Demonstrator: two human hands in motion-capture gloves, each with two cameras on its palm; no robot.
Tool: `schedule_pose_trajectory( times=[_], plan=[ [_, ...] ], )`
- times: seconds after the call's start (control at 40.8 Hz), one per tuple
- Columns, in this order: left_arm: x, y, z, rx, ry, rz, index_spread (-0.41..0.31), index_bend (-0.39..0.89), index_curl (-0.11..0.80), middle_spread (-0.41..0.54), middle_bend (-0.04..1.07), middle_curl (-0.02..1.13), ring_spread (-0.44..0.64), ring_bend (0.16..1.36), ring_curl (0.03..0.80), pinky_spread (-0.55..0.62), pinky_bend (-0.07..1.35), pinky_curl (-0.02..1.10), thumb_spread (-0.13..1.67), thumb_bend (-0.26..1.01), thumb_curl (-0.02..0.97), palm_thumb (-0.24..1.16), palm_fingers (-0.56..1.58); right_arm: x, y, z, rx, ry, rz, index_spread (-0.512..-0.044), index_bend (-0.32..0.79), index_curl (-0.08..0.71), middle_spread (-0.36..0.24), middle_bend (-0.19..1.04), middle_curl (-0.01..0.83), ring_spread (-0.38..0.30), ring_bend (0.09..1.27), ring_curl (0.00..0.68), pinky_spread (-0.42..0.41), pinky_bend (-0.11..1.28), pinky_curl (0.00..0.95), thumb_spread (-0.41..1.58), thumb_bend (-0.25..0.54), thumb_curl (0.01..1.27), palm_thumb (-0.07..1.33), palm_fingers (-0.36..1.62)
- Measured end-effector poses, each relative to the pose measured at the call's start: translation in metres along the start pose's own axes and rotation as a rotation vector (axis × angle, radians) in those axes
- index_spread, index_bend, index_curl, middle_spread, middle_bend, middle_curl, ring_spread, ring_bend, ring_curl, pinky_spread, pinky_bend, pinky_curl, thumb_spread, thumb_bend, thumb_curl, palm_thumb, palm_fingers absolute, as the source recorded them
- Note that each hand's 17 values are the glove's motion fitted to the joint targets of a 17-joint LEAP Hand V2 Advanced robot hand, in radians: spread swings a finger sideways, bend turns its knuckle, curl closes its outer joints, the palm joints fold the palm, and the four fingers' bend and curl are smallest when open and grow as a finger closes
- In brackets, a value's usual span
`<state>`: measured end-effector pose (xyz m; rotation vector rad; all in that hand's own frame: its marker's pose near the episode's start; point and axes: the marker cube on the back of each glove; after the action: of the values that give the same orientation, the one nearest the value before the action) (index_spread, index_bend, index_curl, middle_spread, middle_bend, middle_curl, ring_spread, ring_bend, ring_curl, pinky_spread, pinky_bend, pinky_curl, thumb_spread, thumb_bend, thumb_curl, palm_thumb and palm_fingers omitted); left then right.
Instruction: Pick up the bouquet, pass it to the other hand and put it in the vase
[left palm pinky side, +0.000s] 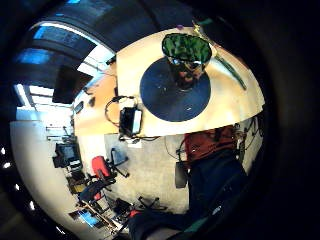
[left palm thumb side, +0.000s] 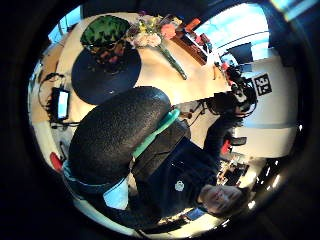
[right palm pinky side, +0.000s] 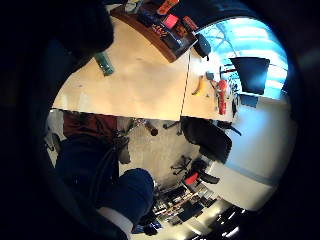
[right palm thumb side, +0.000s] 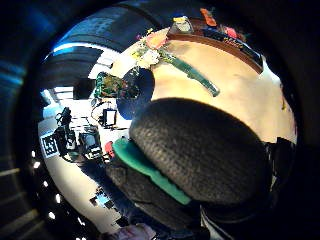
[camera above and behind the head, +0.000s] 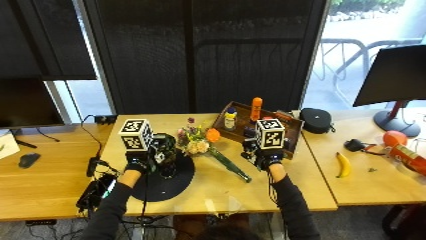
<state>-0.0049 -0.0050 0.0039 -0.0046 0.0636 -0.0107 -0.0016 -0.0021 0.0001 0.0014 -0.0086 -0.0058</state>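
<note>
We had the bouquet (camera above and behind the head: 212, 148) lying flat on the table (camera above and behind the head: 313, 190) between our two hands, its flower heads just beside the vase (camera above and behind the head: 164, 156) and its green wrapped stems running out toward us and to the right. The vase stood on a dark round mat (camera above and behind the head: 164, 183) at our left.

Our left hand (camera above and behind the head: 136, 164) hung over the mat close to the vase; our right hand (camera above and behind the head: 269, 159) was near the wooden tray (camera above and behind the head: 287, 137) of bottles, a little apart from the stems. Neither hand held anything, but we could not tell from these views how the fingers of either were set.

We judged the bouquet light and soft at the top, with blooms that would bruise or shed if squeezed, and stiffer along the bundled stems. The stems looked like the place to take hold, about midway, so the heads would not droop. The green wrap might be slick, so the hand-over wanted care. The vase looked narrow and could tip if the stems knocked its rim.
</note>
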Motion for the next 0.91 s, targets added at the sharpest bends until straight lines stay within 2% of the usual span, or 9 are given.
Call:
schedule_pose_trajectory(
  times=[0.025,0.147,0.319,0.638,0.908],
  plan=[
    [-0.001,-0.001,0.001,-0.005,0.016,-0.003,-0.01,0.14,0.038,0.057,0.19,0.04,0.07,0.42,0.082,0.11,0.35,0.08,0.4,0.02,0.025,0.04,0.4,0.0,0.0,0.0,0.001,-0.001,-0.001,-0.191,0.05,0.007,-0.034,0.24,0.063,-0.043,0.45,0.094,0.04,0.47,0.106,0.42,0.077,0.02,0.13,0.59],
    [-0.015,-0.009,0.01,-0.036,0.097,-0.04,-0.024,0.15,0.095,0.083,0.19,0.12,0.12,0.46,0.158,0.17,0.37,0.16,0.68,0.01,0.061,0.06,0.36,-0.004,0.003,0.0,0.017,0.001,-0.015,-0.285,0.07,0.063,-0.052,0.25,0.135,-0.065,0.52,0.201,0.061,0.53,0.21,0.72,0.068,0.05,0.14,0.52],
    [-0.019,-0.004,0.005,0.026,0.008,-0.071,-0.027,0.16,0.153,0.102,0.2,0.18,0.16,0.48,0.198,0.23,0.35,0.2,0.89,-0.01,0.108,0.07,0.33,-0.01,0.004,-0.001,0.039,0.008,-0.026,-0.342,0.08,0.085,-0.063,0.27,0.201,-0.082,0.56,0.252,0.074,0.55,0.26,0.96,0.041,0.08,0.13,0.49],
    [-0.004,0.012,-0.006,0.067,-0.156,-0.074,-0.023,0.15,0.22,0.129,0.18,0.25,0.2,0.49,0.23,0.26,0.35,0.26,1.04,-0.01,0.172,0.08,0.29,-0.036,-0.019,-0.013,0.025,0.019,-0.03,-0.364,0.08,0.103,-0.064,0.31,0.283,-0.094,0.58,0.292,0.077,0.55,0.3,1.13,-0.004,0.13,0.14,0.48],
    [0.015,0.012,0.0,0.054,-0.195,-0.013,-0.017,0.15,0.257,0.159,0.17,0.27,0.23,0.5,0.251,0.3,0.35,0.29,1.06,-0.02,0.211,0.08,0.22,-0.047,-0.041,-0.035,0.05,0.005,0.099,-0.352,0.09,0.113,-0.066,0.32,0.324,-0.099,0.6,0.315,0.068,0.56,0.317,1.17,-0.008,0.17,0.17,0.51]
  ],
)
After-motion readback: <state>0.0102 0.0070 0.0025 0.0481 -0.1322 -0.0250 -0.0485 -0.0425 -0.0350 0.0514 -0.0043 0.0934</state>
